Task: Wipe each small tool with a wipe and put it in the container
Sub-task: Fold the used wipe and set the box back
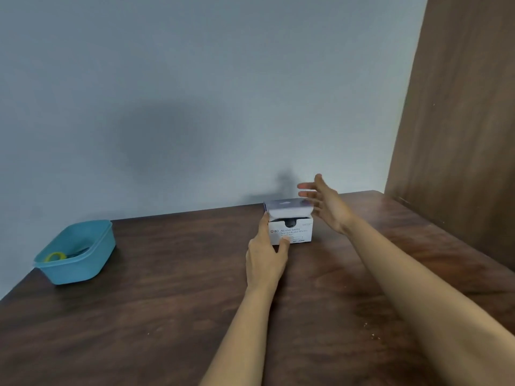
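A white box of alcohol swabs point(296, 232) stands near the back edge of the dark wooden table, its lid flap partly raised. My left hand point(266, 257) grips the box's left side, thumb on the front face. My right hand point(324, 203) hovers open just right of the lid, fingers spread and touching or nearly touching the flap. A teal plastic container point(83, 263) sits at the far left; inside it lie a yellow-handled tool point(55, 256) and a dark tool, partly hidden by the wall of the container.
The brown wooden table point(172, 302) runs up to a grey wall behind. A tall brown wooden panel point(459, 107) stands at the right, close to the table's right edge. The table's left edge passes just beside the container.
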The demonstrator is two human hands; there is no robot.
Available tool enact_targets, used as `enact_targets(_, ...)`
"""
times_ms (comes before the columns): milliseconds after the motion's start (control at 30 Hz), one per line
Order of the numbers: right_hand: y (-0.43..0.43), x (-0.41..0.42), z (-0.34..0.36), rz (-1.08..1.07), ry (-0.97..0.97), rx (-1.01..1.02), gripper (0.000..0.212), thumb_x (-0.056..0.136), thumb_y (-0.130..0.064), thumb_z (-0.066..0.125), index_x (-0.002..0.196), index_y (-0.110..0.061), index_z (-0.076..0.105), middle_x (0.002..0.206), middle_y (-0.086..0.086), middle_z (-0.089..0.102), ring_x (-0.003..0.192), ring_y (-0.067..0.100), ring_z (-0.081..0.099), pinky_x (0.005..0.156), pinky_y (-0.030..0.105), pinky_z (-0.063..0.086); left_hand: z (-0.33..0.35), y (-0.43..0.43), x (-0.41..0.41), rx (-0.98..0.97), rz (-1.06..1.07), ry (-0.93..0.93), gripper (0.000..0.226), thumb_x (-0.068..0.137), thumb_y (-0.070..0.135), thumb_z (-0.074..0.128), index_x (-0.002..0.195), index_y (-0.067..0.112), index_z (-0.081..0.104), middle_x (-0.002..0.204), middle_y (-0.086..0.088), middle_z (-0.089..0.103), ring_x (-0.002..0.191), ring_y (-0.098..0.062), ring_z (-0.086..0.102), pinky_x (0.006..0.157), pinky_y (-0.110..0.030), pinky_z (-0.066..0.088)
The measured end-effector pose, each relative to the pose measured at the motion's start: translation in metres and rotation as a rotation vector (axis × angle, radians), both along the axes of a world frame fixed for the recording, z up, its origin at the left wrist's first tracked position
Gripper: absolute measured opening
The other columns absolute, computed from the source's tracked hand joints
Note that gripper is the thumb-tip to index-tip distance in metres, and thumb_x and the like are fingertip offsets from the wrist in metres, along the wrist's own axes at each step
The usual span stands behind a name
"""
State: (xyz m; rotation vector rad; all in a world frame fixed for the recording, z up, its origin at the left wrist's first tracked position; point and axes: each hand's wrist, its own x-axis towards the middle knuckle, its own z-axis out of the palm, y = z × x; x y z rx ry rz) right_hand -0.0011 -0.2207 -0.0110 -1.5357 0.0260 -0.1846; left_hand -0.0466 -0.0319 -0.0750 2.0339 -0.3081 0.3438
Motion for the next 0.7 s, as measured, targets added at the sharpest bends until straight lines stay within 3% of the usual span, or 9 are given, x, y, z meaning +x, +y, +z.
enact_targets(100,0.003,-0.004,-0.009,-0.001,-0.016,-0.187,0.021,0.094,-0.034,0.055,0.095,-0.024,0.073,0.097,-0.004,0.069,0.093,0.013,0.06,0.085,0.028,0.042,0.004,-0.001,-0.003,0.004,0.003,0.005,0.074,0.085,0.032,0.057,0.145,0.04,0.016,0.119,-0.003,0.064,0.11,-0.026,0.06,0.092,-0.044,0.05)
enact_targets(233,0.008,-0.013,-0.015,-0.012,-0.105,-0.342,0.018,0.093,-0.013,0.057,0.099,-0.002,0.07,0.101,0.0,0.07,0.086,0.002,0.061,0.077,0.01,0.044,0.006,0.0,-0.007,-0.018,-0.027,-0.044,0.084,0.085,0.022,0.056,0.145,0.049,0.003,0.127,0.003,0.06,0.11,-0.023,0.058,0.092,-0.043,0.05)
enact_targets(333,0.013,-0.016,-0.016,-0.005,-0.148,-0.399,0.019,0.095,-0.013,0.055,0.097,-0.002,0.071,0.107,0.005,0.069,0.088,0.004,0.062,0.073,0.007,0.045,0.006,-0.001,-0.01,0.031,-0.058,-0.104,0.079,0.089,0.018,0.053,0.148,0.047,0.01,0.135,0.005,0.051,0.116,-0.021,0.05,0.098,-0.039,0.045)
enact_targets(500,0.015,-0.025,-0.014,-0.007,-0.188,-0.572,0.019,0.095,-0.022,0.055,0.094,-0.016,0.072,0.106,-0.002,0.07,0.102,0.011,0.06,0.088,0.019,0.043,0.001,0.0,-0.007,0.076,-0.038,-0.101,0.062,0.092,0.021,0.055,0.147,0.03,0.029,0.147,0.003,0.042,0.134,-0.02,0.037,0.108,-0.037,0.037)
enact_targets(600,0.014,-0.032,-0.016,-0.031,-0.249,-0.763,0.02,0.095,-0.023,0.056,0.102,-0.016,0.072,0.111,-0.001,0.069,0.114,0.006,0.053,0.089,0.009,0.037,0.0,-0.001,-0.007,0.101,-0.019,-0.085,0.059,0.091,0.021,0.056,0.145,0.025,0.033,0.147,0.001,0.041,0.137,-0.02,0.035,0.109,-0.039,0.036)
enact_targets(633,0.015,-0.033,-0.018,-0.043,-0.281,-0.811,0.022,0.096,-0.024,0.055,0.105,-0.013,0.072,0.114,0.001,0.069,0.122,0.007,0.05,0.093,0.01,0.038,0.0,-0.002,-0.008,0.125,-0.013,-0.087,0.06,0.091,0.021,0.056,0.146,0.024,0.032,0.147,0.001,0.042,0.135,-0.021,0.037,0.108,-0.038,0.037)
enact_targets(700,0.017,-0.033,-0.024,-0.085,-0.329,-0.97,0.028,0.096,-0.027,0.051,0.111,-0.012,0.07,0.121,0.003,0.067,0.132,0.015,0.044,0.103,0.026,0.039,0.003,-0.002,-0.011,0.177,-0.007,-0.093,0.062,0.091,0.02,0.056,0.147,0.023,0.029,0.145,0.0,0.044,0.13,-0.025,0.041,0.105,-0.038,0.039)
